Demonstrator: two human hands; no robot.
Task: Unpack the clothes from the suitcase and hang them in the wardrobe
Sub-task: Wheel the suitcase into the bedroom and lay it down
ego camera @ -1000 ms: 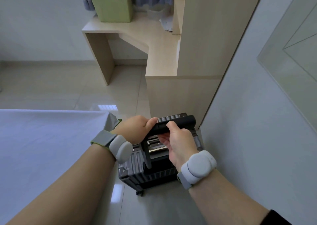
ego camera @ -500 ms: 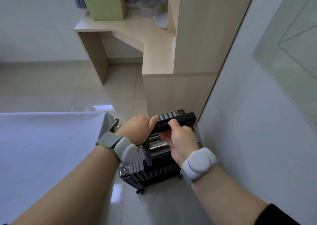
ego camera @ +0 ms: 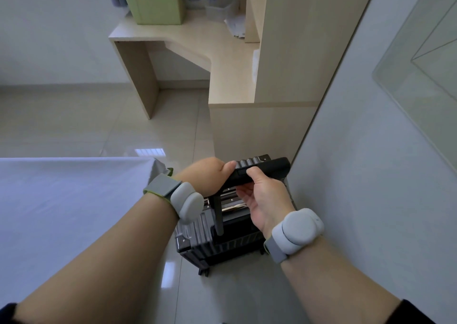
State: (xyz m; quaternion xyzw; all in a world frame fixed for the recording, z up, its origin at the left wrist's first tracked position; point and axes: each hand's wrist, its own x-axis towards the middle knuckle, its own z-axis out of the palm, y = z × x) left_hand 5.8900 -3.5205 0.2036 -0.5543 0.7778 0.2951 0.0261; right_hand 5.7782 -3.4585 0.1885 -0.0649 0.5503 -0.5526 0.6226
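Observation:
A dark grey ribbed suitcase (ego camera: 197, 234) stands upright on its wheels on the tiled floor, closed, between the bed and the wall. Its black telescopic handle (ego camera: 267, 166) is pulled part of the way up. My left hand (ego camera: 205, 175) grips the handle's left end from above. My right hand (ego camera: 267, 195) holds the handle from below, thumb on top of the bar. Both wrists wear grey bands. No clothes and no wardrobe interior show in this view.
A bed with a pale blue sheet (ego camera: 61, 212) fills the left. A light wooden corner desk (ego camera: 188, 44) with a green box (ego camera: 155, 0) stands ahead, a tall wooden cabinet (ego camera: 296, 39) beside it. A grey wall (ego camera: 371, 175) runs along the right.
The view has drifted slightly and both hands stay on the suitcase handle. The handle sits a little higher above the case top than before.

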